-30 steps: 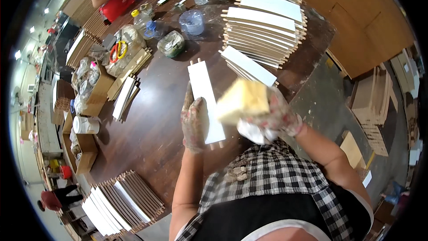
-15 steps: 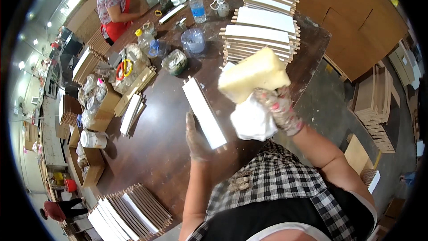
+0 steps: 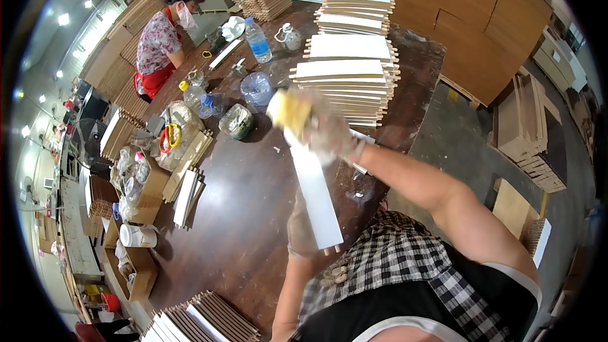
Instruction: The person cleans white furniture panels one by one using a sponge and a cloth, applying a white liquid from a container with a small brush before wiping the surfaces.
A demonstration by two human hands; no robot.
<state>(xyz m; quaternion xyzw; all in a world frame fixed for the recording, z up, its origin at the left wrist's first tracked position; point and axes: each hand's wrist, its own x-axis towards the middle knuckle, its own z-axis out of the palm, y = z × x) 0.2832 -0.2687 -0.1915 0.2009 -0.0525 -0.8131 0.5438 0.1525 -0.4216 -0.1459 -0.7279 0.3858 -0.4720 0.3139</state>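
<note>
A white slat (image 3: pixel 316 199) with wooden pegs at its near end slants across the middle of the dark table. My gloved left hand (image 3: pixel 300 231) holds its left edge, with the fingers partly hidden behind it. Over the slat's far end is my gloved right hand (image 3: pixel 332 134), blurred by motion and closed on a yellow sponge (image 3: pixel 289 111). Something white, apparently the cloth, is smeared beneath that hand. Just beyond stands a stack of white pegged slats (image 3: pixel 342 71), and part of another white slat shows by my right wrist.
A glass bowl (image 3: pixel 235 121), a blue-tinted tub (image 3: pixel 256 90) and a water bottle (image 3: pixel 258 41) stand further back. Scissors (image 3: pixel 170 137) and open cartons (image 3: pixel 149 193) line the left side. A person in a red apron (image 3: pixel 152 82) works across the table. More slats (image 3: pixel 202 320) lie front left.
My right hand has swung left with the sponge, from beside the slat to over its far end. My left hand and the slat have shifted right across the table. The view has tilted.
</note>
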